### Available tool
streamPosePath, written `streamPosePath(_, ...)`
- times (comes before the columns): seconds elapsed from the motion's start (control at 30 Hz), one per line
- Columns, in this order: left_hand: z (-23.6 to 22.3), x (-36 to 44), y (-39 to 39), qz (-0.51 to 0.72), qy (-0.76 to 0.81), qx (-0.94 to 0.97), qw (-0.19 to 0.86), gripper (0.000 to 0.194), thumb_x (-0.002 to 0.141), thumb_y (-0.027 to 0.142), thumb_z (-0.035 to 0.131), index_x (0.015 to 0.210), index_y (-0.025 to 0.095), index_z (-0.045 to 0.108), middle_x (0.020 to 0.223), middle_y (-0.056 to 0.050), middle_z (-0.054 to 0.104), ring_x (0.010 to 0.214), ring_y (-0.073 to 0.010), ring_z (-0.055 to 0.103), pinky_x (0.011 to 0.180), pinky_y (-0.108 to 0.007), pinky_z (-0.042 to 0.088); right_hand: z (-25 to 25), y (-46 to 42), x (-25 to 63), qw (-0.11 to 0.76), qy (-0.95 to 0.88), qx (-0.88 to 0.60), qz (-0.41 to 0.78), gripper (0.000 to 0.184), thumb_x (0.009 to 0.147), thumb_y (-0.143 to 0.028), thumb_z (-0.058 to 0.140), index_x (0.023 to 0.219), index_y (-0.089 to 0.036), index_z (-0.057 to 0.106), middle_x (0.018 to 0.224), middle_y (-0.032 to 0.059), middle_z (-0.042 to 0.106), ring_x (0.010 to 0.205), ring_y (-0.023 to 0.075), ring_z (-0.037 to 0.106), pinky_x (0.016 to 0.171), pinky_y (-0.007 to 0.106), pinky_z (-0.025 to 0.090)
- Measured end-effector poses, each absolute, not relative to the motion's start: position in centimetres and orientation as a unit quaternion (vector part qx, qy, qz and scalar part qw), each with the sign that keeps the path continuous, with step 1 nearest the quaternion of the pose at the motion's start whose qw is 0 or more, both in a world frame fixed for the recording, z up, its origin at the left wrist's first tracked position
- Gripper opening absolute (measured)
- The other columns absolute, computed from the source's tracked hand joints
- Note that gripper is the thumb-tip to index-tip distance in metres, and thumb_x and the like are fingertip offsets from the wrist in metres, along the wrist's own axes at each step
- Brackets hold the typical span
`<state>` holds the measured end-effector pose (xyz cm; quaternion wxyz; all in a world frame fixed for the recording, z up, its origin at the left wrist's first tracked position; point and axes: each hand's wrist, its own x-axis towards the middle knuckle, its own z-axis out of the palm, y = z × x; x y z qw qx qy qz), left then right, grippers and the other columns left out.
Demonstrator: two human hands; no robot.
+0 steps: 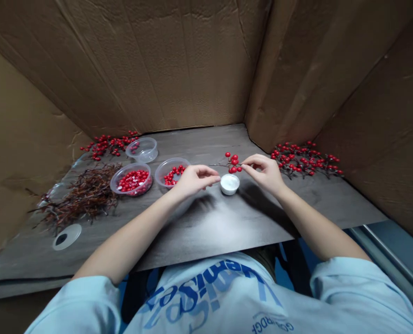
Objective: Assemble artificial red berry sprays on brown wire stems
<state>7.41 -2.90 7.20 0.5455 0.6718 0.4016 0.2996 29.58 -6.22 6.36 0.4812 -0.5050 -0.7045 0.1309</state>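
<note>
My right hand [263,174] pinches the thin stem of a red berry sprig [233,163], whose small cluster of glossy berries sits just past its fingertips. My left hand [195,181] is on the dark tabletop's near side, its fingers closed together and reaching toward the sprig. No object shows between those fingers. Just below the sprig and between both hands stands a small white cup [230,184] filled with a white substance. It touches neither hand.
Clear plastic bowls [131,178] [171,171] hold loose red berries, with another clear bowl [142,149] behind them. Berry sprigs lie in heaps [109,144] [305,160], near a pile of bare brown stems [84,197]. Cardboard walls surround the dark table.
</note>
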Motion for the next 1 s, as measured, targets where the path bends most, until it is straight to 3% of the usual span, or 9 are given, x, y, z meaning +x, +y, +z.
streamPosePath(0.13, 7.2, 9.6, -2.0, 0.371, 0.405, 0.672, 0.497, 0.034, 0.059, 0.032, 0.07, 0.086, 0.012, 0.065, 0.07, -0.004, 0.065, 0.056, -0.01, 0.055, 0.045, -0.019, 0.041, 4.7, -6.0, 31.4, 0.48, -0.609, -0.555, 0.301, 0.021, 0.069, -0.035, 0.064, 0.073, -0.014, 0.065, 0.073, 0.0063, 0.067, 0.065, 0.0154, 0.058, 0.062, 0.028, 0.044)
streamPosePath(0.27, 6.1, 10.7, -1.3, 0.423, 0.403, 0.673, 0.453, 0.032, 0.061, 0.032, 0.068, 0.087, 0.012, 0.064, 0.078, -0.006, 0.067, 0.061, -0.0119, 0.058, 0.048, -0.02, 0.044, 4.1, -6.2, 31.7, 0.466, -0.584, -0.558, 0.362, 0.023, 0.065, -0.037, 0.066, 0.072, -0.014, 0.065, 0.072, 0.0051, 0.066, 0.063, 0.0136, 0.056, 0.061, 0.027, 0.042)
streamPosePath(0.5, 4.3, 10.0, -0.6, 0.422, 0.409, 0.678, 0.442, 0.025, 0.067, 0.032, 0.063, 0.083, 0.012, 0.064, 0.073, -0.006, 0.066, 0.058, -0.0121, 0.059, 0.049, -0.021, 0.044, 3.7, -6.0, 31.8, 0.458, -0.585, -0.565, 0.361, 0.023, 0.065, -0.036, 0.066, 0.072, -0.014, 0.065, 0.073, 0.0051, 0.066, 0.063, 0.0132, 0.056, 0.063, 0.027, 0.043)
streamPosePath(0.8, 5.7, 11.0, -1.8, 0.409, 0.362, 0.649, 0.53, 0.024, 0.07, 0.034, 0.057, 0.081, 0.012, 0.06, 0.064, -0.003, 0.06, 0.059, -0.0117, 0.056, 0.044, -0.018, 0.04, 3.9, -6.2, 32.0, 0.437, -0.609, -0.58, 0.318, 0.022, 0.069, -0.035, 0.063, 0.076, -0.014, 0.064, 0.074, 0.006, 0.067, 0.064, 0.014, 0.058, 0.062, 0.027, 0.045)
streamPosePath(1.0, 5.1, 11.0, -1.9, 0.375, 0.311, 0.8, 0.35, 0.016, 0.077, 0.026, 0.05, 0.075, 0.015, 0.062, 0.089, -0.006, 0.058, 0.08, -0.0137, 0.054, 0.057, -0.02, 0.043, 4.1, -6.1, 32.2, 0.412, -0.643, -0.596, 0.249, 0.018, 0.069, -0.03, 0.062, 0.073, -0.013, 0.065, 0.074, 0.0067, 0.066, 0.063, 0.0138, 0.058, 0.059, 0.026, 0.045)
